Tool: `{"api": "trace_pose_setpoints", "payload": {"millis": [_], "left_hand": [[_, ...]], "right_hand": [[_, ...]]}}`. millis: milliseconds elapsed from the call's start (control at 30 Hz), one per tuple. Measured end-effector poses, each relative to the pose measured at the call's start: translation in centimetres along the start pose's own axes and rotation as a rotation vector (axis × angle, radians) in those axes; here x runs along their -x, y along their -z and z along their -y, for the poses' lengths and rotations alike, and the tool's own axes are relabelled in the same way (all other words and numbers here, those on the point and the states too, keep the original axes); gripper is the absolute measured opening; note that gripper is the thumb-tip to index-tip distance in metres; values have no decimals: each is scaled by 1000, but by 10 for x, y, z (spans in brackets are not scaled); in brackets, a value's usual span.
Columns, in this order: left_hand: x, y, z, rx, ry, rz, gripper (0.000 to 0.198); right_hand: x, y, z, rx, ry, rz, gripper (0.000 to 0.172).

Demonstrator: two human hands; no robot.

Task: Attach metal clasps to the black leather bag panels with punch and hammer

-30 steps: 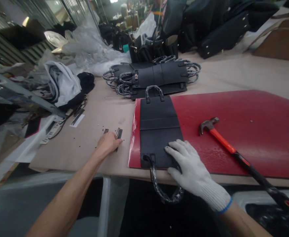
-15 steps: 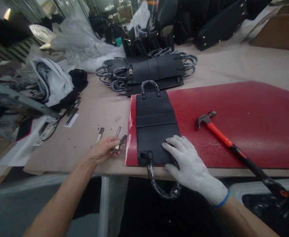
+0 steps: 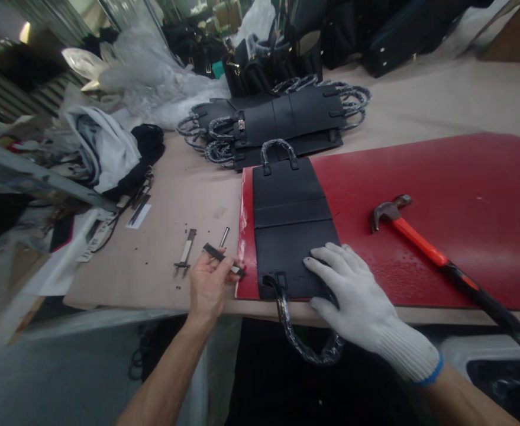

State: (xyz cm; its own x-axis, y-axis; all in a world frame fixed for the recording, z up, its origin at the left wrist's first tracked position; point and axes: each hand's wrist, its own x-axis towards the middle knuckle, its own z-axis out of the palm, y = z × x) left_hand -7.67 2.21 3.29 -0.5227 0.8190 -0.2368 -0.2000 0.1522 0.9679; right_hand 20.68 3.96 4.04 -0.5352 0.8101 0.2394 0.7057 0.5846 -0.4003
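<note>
A flat black leather bag panel [image 3: 288, 222] with wrapped handles lies on the left end of a red mat [image 3: 419, 195]. My right hand [image 3: 352, 296], in a white knit glove, rests flat on the panel's near end with fingers spread. My bare left hand [image 3: 209, 281] is just left of the mat's corner and pinches a thin dark metal strip [image 3: 222, 257]. Two more metal strips [image 3: 186, 251] lie on the table beside it. One handle [image 3: 306, 343] hangs over the table's front edge.
A hammer [image 3: 423, 242] with an orange and black handle lies on the mat to the right. A stack of similar black panels [image 3: 277, 124] sits behind the mat. Cloth, plastic wrap and clutter [image 3: 109, 142] fill the left; dark bags stand at the back.
My left hand picked a metal strip off the table and carried it right, toward the mat's corner. My right hand stayed pressed on the panel.
</note>
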Motion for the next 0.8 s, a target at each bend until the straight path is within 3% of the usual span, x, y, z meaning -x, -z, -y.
{"api": "trace_pose_setpoints", "payload": {"millis": [133,400,800], "left_hand": [[4,-7,4,-71,-58,7,60],[6,12,8,-26,-73,191,61],[2,12,17,-66,-131,208,40]], "right_hand": [[0,-5,-4,18,13,-31,58],[0,-8,-7,43,28,-38,58],[1,-7,-6,31,24,-40,58]]}}
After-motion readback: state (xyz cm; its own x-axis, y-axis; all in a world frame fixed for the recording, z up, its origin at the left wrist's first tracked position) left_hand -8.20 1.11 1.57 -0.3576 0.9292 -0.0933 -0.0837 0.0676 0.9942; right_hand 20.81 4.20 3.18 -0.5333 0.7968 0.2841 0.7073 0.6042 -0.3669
